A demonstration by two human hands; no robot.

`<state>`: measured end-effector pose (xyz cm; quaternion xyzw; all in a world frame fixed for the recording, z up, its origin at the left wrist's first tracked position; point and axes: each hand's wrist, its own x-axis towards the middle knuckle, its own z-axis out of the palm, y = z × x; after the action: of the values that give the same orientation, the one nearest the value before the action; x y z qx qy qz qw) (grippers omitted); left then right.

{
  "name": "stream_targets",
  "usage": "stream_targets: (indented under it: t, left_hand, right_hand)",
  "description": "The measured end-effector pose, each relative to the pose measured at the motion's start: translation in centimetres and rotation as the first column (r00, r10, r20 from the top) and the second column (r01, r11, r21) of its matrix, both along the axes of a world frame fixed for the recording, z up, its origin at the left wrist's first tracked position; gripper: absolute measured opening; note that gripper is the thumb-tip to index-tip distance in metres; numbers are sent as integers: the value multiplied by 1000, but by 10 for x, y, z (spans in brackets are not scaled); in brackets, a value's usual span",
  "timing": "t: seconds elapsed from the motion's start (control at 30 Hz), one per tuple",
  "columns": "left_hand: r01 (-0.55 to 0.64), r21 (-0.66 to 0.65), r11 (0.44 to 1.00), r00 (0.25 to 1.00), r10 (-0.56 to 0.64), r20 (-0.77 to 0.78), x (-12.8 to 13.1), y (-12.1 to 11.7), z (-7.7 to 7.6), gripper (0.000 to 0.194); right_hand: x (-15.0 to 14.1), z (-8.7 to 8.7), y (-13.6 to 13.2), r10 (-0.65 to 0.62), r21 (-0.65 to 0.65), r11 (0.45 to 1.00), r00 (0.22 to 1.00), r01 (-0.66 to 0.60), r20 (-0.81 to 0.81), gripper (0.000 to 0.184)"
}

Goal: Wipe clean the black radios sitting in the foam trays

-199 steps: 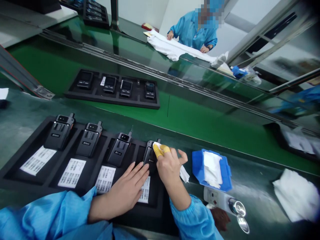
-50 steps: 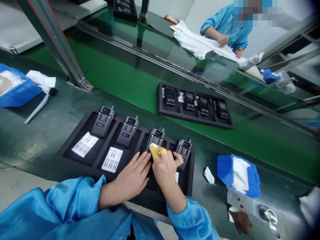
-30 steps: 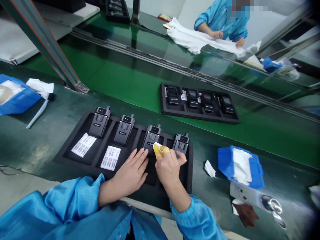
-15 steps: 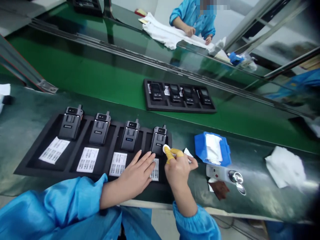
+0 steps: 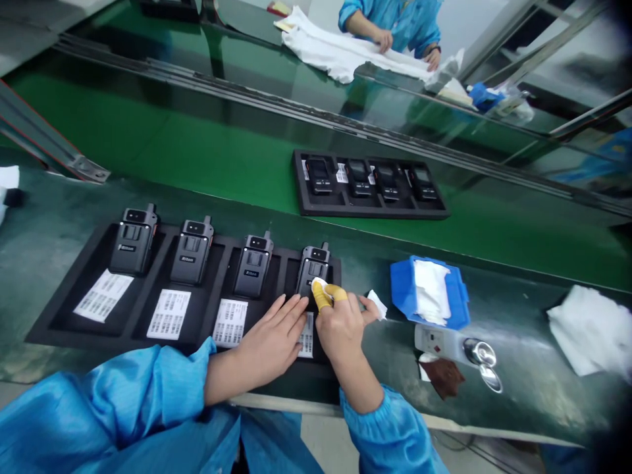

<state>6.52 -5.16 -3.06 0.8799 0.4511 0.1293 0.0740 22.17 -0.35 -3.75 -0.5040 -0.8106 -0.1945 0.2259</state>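
A black foam tray [image 5: 135, 322] lies before me, with several black two-way radios [image 5: 133, 243] in its compartments, backs up, and barcode label sheets [image 5: 168, 314] below them. My right hand [image 5: 340, 322], with yellow finger cots on two fingers, pinches a small white wipe [image 5: 318, 283] against the back of the rightmost radio [image 5: 315, 261], partly covering its logo. Flat and with fingers stretched out, my left hand [image 5: 269, 339] rests at this radio's lower end, over part of the label sheet [image 5: 307, 336].
To the right stand a blue bin of white wipes [image 5: 403, 296], a clear bottle with a metal lid [image 5: 478, 352] and a brown cloth [image 5: 444, 377]. Another radio tray [image 5: 375, 209] sits on the green belt [image 5: 222, 164]. Opposite, a person [image 5: 415, 26] handles white cloth [image 5: 320, 52].
My right hand has moved slightly left and up with the wipe, onto the rightmost radio's logo. The tray on the belt appears farther right. My left hand stays nearly in place.
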Motion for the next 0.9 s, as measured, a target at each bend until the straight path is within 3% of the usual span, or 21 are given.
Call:
stream_targets:
  t: [0.13, 0.33, 0.57, 0.9]
  left_hand:
    - [2, 14, 1000, 1000, -3, 19, 0, 1, 0, 45]
    - [0, -2, 1000, 1000, 0, 12, 1, 0, 0, 42]
    - [1, 5, 1000, 1000, -1, 9, 1, 1, -2, 43]
    - [14, 14, 1000, 999, -13, -49, -1, 3, 1, 42]
  right_hand:
    - [-8, 2, 5, 49, 19, 999, 998, -48, -26, 26]
    - [1, 4, 4, -13, 18, 1000, 1000, 13, -12, 30]
    - [-11, 1, 6, 6, 34, 999, 998, -4, -57, 28]
    - [11, -4, -2, -150, 41, 988, 989, 149, 8, 26]
